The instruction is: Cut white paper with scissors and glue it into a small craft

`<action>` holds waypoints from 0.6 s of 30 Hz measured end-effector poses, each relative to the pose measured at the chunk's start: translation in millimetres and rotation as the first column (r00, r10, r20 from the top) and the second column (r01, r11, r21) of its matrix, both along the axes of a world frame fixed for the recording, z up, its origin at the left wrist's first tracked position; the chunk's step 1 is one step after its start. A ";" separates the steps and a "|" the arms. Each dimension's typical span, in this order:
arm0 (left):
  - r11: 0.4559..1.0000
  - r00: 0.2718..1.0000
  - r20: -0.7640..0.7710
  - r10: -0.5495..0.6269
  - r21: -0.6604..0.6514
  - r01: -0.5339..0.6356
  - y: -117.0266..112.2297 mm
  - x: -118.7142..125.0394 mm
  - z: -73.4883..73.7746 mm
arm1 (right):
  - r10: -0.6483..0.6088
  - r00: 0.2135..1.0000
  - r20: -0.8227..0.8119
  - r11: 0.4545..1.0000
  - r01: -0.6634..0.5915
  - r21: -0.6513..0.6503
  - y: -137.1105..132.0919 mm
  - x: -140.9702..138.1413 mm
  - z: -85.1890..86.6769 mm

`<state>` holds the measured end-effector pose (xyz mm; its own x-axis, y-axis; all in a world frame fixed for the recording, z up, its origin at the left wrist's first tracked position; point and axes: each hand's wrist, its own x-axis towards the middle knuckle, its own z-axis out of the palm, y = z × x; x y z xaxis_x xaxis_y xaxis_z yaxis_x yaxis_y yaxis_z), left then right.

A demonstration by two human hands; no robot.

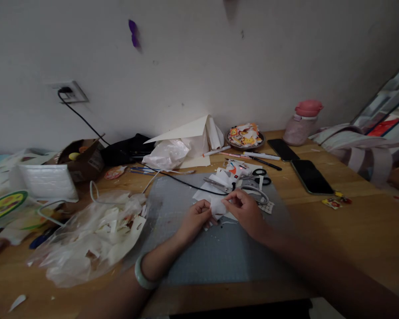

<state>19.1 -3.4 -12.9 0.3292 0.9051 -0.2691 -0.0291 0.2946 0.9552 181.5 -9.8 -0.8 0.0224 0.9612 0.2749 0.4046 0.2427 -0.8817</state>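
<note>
A small piece of white paper (218, 207) is pinched between my two hands above the grey cutting mat (179, 266). My left hand (197, 219) grips its left edge with thumb and fingers. On the opposite edge, my right hand (246, 212) has thumb and forefinger pressed together. Just beyond lie scissors (216, 185) with black handles, partly over other paper scraps. An orange-and-white hot glue gun (236, 168) with a small red light rests behind them. Its tip and the black cable's path near my right hand are partly hidden.
At left lies a clear plastic bag (86, 239) with paper scraps. Behind are a cardboard box (83, 159), folded cream paper (182, 130) and a bowl (245, 142) of cut pictures. Pens (262, 156), two phones (312, 177) and a pink-lidded bottle (301, 126) stand or lie at right.
</note>
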 end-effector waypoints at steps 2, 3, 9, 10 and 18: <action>1.000 1.000 -0.002 -0.003 -0.004 0.003 -0.2 0.1 0.9 | -0.004 1.000 -0.007 1.000 0.004 0.001 0.3 -0.3 -0.5; 1.000 1.000 -0.002 -0.005 -0.005 0.005 -0.3 0.2 1.5 | -0.004 1.000 -0.008 1.000 0.004 0.001 0.4 -0.4 -0.7; 1.000 1.000 0.012 -0.002 -0.010 0.002 -0.7 0.5 2.7 | -0.005 1.000 -0.005 1.000 0.005 0.001 1.1 -0.1 -1.6; 1.000 1.000 0.009 -0.003 -0.011 0.003 -0.6 0.4 2.6 | -0.003 1.000 -0.006 1.000 0.003 0.000 1.1 -0.2 -1.8; 1.000 1.000 0.018 0.000 0.009 0.000 -1.3 0.5 5.7 | -0.057 0.973 -0.223 0.994 0.036 -0.100 0.7 -2.0 -7.2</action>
